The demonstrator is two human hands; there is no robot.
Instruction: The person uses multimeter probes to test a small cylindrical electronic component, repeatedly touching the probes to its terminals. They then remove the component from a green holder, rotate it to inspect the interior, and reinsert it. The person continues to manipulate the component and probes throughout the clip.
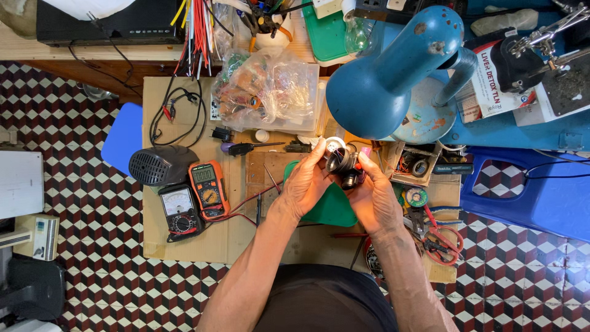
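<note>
Left hand [305, 184] and right hand [376, 198] meet, fingers curled, forearms converging.

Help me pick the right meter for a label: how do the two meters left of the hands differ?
The orange meter has an orange case and a small flat digital screen; the black meter has a black case and a wide white needle dial. The orange meter lies nearer the hands and higher in the view; the black meter sits lower left. Both lie face up on the cardboard, each with a round selector knob.

A small black cylindrical part [344, 165] sits upright, held above the green mat.
</note>
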